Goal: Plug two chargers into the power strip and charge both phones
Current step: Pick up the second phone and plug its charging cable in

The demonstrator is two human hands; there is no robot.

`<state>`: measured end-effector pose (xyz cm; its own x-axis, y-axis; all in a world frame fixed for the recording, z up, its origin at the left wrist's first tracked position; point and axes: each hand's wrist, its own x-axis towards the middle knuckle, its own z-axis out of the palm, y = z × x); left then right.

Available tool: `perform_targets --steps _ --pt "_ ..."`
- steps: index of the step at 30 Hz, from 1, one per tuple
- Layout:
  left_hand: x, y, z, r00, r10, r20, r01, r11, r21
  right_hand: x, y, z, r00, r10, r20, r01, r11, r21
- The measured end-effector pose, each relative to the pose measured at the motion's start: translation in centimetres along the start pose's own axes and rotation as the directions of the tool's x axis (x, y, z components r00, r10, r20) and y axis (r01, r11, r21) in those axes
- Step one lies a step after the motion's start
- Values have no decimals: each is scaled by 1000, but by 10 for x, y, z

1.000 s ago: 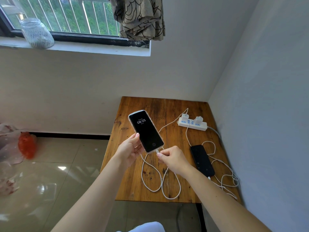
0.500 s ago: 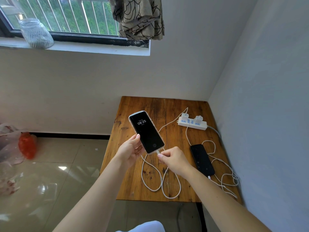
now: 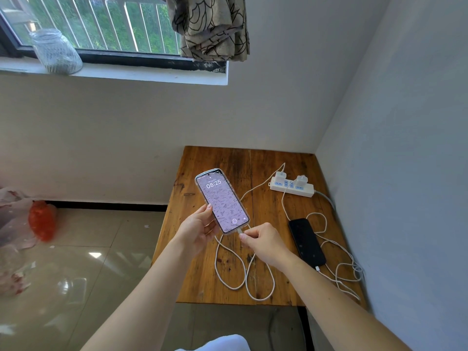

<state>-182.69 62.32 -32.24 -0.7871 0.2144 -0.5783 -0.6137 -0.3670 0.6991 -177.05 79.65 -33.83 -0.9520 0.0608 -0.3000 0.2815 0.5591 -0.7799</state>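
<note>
Gripping lit phone [image 3: 222,201] w/ L hand [image 3: 196,228], R hand [image 3: 266,245] pinching cable plug [image 3: 240,231]

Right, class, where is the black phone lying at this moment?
In the head view the black phone lies flat on the right part of the wooden table, nearer than the power strip and just right of the right hand.

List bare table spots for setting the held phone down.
Free on the table: the far left corner, between the back edge and the power strip; and the near left margin, left of the cable loops. Crowded: the right side, with black phone and tangled cable by the wall.
</note>
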Motion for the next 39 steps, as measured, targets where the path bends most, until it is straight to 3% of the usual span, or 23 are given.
perform_targets --steps 39 --pt "4 2 -5 1000 -8 20 7 1000 23 -3 -5 2 1000 17 10 -17 1000 22"
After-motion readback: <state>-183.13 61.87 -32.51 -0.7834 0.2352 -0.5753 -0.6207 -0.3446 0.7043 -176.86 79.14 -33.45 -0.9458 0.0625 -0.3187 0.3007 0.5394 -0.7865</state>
